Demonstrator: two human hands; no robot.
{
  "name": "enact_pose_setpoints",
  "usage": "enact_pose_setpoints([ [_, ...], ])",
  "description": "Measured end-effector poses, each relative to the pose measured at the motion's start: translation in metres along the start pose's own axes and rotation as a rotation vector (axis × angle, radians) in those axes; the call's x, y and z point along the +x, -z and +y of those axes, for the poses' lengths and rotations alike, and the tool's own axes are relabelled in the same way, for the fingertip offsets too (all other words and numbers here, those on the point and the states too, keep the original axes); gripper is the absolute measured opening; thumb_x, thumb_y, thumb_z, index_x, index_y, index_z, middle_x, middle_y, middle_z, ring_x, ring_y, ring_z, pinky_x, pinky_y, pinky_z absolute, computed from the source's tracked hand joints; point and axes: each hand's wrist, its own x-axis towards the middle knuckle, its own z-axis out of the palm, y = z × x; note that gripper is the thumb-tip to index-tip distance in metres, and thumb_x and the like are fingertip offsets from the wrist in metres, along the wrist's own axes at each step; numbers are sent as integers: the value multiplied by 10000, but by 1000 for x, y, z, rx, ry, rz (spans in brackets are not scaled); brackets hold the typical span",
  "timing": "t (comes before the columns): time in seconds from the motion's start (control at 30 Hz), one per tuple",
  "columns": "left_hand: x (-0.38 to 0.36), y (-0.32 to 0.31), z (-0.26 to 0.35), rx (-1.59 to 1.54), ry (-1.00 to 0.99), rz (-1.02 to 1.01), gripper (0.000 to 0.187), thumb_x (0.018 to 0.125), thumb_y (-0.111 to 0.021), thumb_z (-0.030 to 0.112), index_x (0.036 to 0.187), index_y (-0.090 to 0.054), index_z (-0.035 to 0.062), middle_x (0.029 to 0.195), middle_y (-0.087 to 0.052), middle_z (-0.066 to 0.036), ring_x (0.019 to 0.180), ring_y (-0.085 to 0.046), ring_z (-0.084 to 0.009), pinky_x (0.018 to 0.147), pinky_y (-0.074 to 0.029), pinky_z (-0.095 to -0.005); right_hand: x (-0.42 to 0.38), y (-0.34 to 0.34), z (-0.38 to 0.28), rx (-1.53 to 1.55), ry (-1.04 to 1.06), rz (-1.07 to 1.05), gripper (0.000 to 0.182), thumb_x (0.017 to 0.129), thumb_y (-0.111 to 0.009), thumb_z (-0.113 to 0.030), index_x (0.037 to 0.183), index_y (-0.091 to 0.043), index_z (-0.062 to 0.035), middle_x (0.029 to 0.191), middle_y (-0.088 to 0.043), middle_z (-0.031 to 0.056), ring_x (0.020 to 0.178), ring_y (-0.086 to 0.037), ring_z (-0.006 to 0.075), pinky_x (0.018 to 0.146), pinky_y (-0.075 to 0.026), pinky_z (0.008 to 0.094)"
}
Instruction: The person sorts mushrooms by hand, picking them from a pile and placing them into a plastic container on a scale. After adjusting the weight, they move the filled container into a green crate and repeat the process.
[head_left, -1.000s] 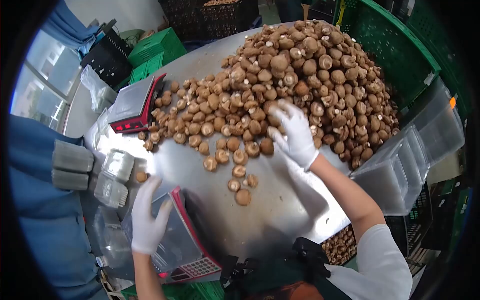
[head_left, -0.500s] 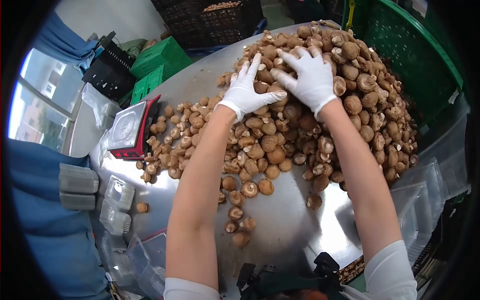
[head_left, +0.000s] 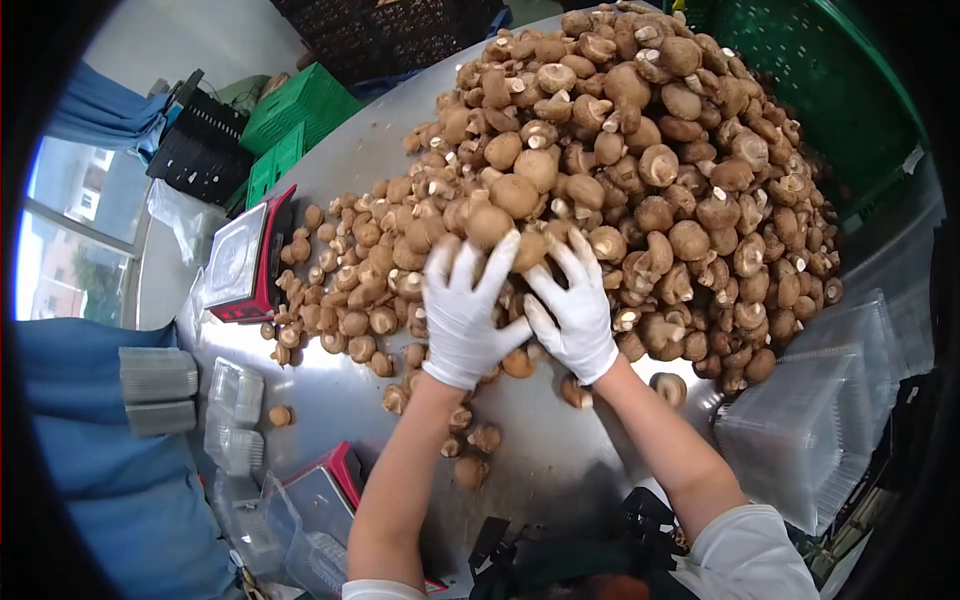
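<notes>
A large heap of brown shiitake mushrooms (head_left: 680, 185) covers the far and right part of the metal table (head_left: 545, 480). My left hand (head_left: 465, 320), in a white glove, lies at the heap's near edge with fingers spread, its fingertips against mushrooms. Close beside it, my right hand (head_left: 577, 318), also gloved in white, rests open with its fingers pointing forward among the mushrooms. Neither hand is closed around one, though some fingertips are partly hidden. A few loose mushrooms (head_left: 472, 470) lie on the metal nearer to me, below my left wrist.
A red scale (head_left: 240, 260) stands at the left, with a second red-edged device (head_left: 345, 475) nearer me. Clear plastic boxes (head_left: 235, 415) line the left edge; more clear containers (head_left: 800, 440) are stacked at right. Green crates stand behind left (head_left: 300, 110) and far right (head_left: 830, 110).
Both hands have come back towards me from higher on the heap, and mushrooms have slid nearer with them. My view has shifted, so the heap appears larger.
</notes>
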Motion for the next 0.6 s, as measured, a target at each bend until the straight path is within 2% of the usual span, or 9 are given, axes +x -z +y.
enact_pose_setpoints([
  [0.03,-16,-5,6,-79,75,-35,850,654,-808,339,1446,-557,158,1363,-529,-158,1270,-422,-429,1115,-343,-528,-13,-2,-3,4,-2,-12,384,812,-744,-216,1176,-704,-99,1328,-566,236,1303,-471,500,1109,-405,541],
  [0.13,-67,-16,24,43,116,-91,826,657,-799,344,1435,-571,188,1340,-576,-117,1293,-422,-414,1121,-330,-527,-47,-3,-19,-36,-41,-119,382,816,-745,-269,1151,-705,-88,1360,-563,229,1305,-492,448,1083,-423,511],
  [0.23,-103,-9,44,20,170,-193,830,670,-814,405,1435,-572,191,1407,-521,-120,1380,-361,-431,1155,-279,-561,-64,5,-20,103,-92,-256,410,796,-743,-315,1125,-705,-72,1406,-553,210,1252,-544,389,1031,-434,491],
  [0.27,-117,-12,47,-12,197,-221,843,679,-815,419,1443,-560,171,1416,-497,-129,1423,-317,-435,1178,-250,-567,-67,7,-20,126,-64,-290,388,785,-742,-310,1090,-705,-72,1408,-555,207,1234,-554,379,1020,-433,488],
  [0.37,-135,-7,59,-53,220,-180,895,700,-810,356,1481,-483,63,1395,-497,-165,1390,-375,-453,1178,-278,-568,-68,9,-23,185,-15,-332,280,764,-735,-302,940,-722,-84,1356,-594,187,1192,-574,341,1011,-410,487],
  [0.4,-141,-6,62,-48,237,-177,881,698,-823,343,1464,-496,54,1374,-491,-158,1377,-410,-406,1179,-271,-565,-70,8,-24,189,0,-323,262,756,-731,-296,920,-721,-93,1345,-605,172,1203,-571,333,1017,-400,494],
  [0.53,-158,-3,68,-41,231,-166,879,746,-799,324,1480,-447,-7,1424,-493,-194,1410,-382,-439,1193,-271,-572,-77,-2,-32,183,-26,-269,216,753,-682,-324,797,-733,-119,1273,-648,138,1222,-559,302,1046,-377,514],
  [0.57,-159,-2,71,-43,251,-169,887,751,-792,319,1488,-429,-15,1445,-487,-203,1413,-379,-447,1193,-272,-573,-76,-4,-36,210,-60,-280,239,765,-657,-320,792,-732,-94,1243,-658,168,1224,-561,320,1056,-371,528],
  [0.6,-158,1,74,-57,252,-181,864,754,-751,210,1507,-396,-25,1489,-464,-241,1428,-376,-447,1200,-265,-516,-77,-7,-42,151,-99,-286,239,774,-644,-307,786,-730,-84,1236,-660,185,1233,-557,330,1064,-367,537],
])
